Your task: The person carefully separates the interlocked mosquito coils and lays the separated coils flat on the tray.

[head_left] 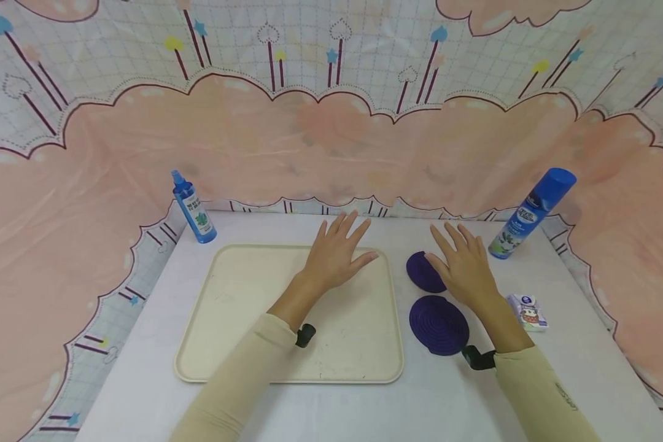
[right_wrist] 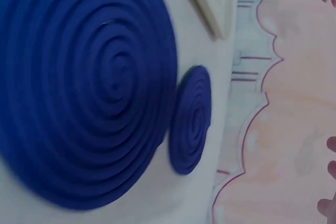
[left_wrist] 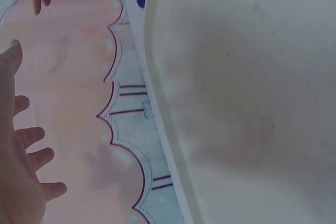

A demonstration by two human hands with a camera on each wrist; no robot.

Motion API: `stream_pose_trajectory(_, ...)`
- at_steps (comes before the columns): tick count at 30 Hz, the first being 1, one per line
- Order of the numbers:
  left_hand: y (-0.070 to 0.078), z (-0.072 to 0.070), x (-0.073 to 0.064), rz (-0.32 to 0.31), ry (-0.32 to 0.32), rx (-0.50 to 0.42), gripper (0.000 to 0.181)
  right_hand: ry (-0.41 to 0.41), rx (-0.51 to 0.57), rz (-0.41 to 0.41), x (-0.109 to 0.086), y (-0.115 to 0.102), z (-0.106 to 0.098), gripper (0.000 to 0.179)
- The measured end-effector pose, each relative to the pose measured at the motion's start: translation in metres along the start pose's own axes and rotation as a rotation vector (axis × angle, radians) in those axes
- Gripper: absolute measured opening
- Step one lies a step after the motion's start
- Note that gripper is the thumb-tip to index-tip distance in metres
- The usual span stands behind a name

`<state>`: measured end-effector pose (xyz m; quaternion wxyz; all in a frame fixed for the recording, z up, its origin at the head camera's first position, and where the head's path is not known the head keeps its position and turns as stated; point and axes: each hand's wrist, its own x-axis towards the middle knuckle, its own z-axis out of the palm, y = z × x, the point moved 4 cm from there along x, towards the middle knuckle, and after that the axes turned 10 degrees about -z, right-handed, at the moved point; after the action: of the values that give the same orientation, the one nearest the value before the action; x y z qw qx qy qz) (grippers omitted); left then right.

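My left hand, fingers spread and holding nothing, hovers over the right part of a cream tray. In the left wrist view its spread fingers line the left edge. My right hand is likewise spread and holds nothing; in the head view it overlaps the right side of the farther dark-blue spiral coaster. A second spiral coaster lies nearer, left of the right wrist. Both coasters show their coiled ridges in the right wrist view, the closer one large. Beside the right forearm lies a small white printed box.
At the table's back left stands a blue spray bottle. A blue air freshener can stands at the back right. A printed peach cloth hangs behind the white table.
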<state>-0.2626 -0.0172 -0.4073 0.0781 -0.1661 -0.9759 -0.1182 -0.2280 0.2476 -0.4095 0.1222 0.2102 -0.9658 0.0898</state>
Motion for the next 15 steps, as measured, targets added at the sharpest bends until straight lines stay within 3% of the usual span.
stream_pose_trajectory(8, 0.026, 0.023, -0.010, 0.070, -0.041, -0.038, 0.071, -0.037, 0.048, 0.000, -0.036, 0.010, 0.010, 0.063)
stream_pose_trajectory(15, 0.049, 0.045, -0.021, 0.131, -0.075, -0.056, 0.067, -0.102, 0.095, 0.047, -0.066, 0.020, 0.020, 0.065)
